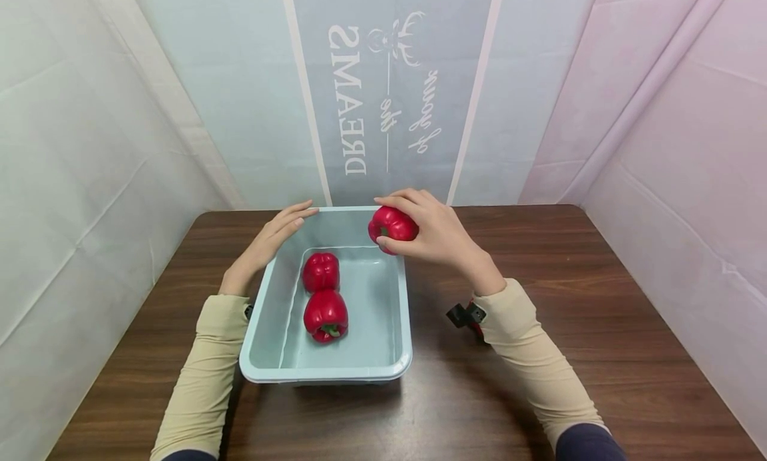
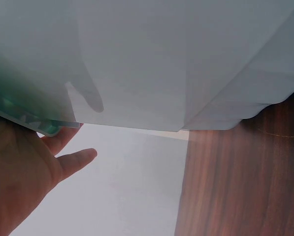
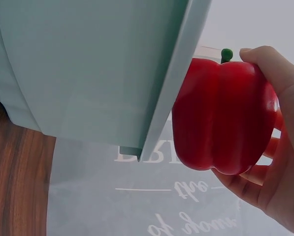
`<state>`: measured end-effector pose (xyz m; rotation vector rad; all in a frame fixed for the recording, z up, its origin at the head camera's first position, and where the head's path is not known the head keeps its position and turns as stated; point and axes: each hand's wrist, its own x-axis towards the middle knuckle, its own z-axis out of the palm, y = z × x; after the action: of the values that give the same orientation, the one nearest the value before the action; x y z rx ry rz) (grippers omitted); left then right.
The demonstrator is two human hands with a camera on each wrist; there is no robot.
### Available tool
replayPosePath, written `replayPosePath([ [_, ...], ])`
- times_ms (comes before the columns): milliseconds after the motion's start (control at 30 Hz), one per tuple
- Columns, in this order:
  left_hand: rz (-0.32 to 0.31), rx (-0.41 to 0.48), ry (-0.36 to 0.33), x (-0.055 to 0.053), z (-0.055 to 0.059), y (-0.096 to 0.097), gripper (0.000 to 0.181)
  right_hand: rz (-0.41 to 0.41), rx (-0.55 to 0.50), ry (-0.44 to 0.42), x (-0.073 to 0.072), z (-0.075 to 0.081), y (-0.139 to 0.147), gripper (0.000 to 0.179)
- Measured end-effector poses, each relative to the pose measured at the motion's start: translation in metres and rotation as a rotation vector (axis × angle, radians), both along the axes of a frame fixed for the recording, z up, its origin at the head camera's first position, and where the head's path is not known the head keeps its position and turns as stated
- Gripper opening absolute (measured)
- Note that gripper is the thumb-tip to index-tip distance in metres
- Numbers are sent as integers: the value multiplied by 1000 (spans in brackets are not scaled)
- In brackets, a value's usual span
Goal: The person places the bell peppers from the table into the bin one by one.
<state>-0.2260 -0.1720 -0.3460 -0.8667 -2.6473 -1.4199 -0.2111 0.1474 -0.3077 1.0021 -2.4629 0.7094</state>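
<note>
A light blue plastic basin (image 1: 326, 374) stands on the table. Inside it, along the left side, lie two red bell peppers: the farther one (image 1: 320, 269) and the nearer one (image 1: 325, 311), whose green stem faces the front. My right hand (image 1: 442, 233) holds a third red bell pepper (image 1: 392, 225) over the basin's far right corner, thumb and fingers round its sides; the right wrist view shows its green stem beside the thumb. At the basin's far left corner my left hand (image 1: 269, 241) rests along the rim, its fingers fairly straight and grasping no pepper.
The brown wood-grain table (image 1: 515, 394) extends on both sides of the basin. Behind it hangs a pale blue cloth (image 1: 257, 101) with mirrored white lettering, and whitish cloth walls (image 1: 689, 201) stand at the sides. A small dark camera (image 1: 466, 314) sits at my right wrist.
</note>
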Motion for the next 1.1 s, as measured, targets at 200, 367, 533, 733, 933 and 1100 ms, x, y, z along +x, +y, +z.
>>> replayPosePath([
  [200,1,-1,-5,-4,1,-1,40,-6,7,-8,-3,1,-3,59],
  [367,-1,-4,-9,-7,2,-2,40,-7,8,-10,-4,4,-6,59],
  [533,1,-6,-20,-10,3,-3,40,-2,14,-15,-7,5,-10,58],
  [733,1,-1,-33,-13,3,-4,40,-8,25,-13,-10,5,-13,57],
  [933,0,0,-46,-15,5,-4,40,-8,28,-7,-14,7,-16,57],
  [1100,-1,3,-56,-18,6,-5,40,-8,29,-5,-17,8,-19,56],
])
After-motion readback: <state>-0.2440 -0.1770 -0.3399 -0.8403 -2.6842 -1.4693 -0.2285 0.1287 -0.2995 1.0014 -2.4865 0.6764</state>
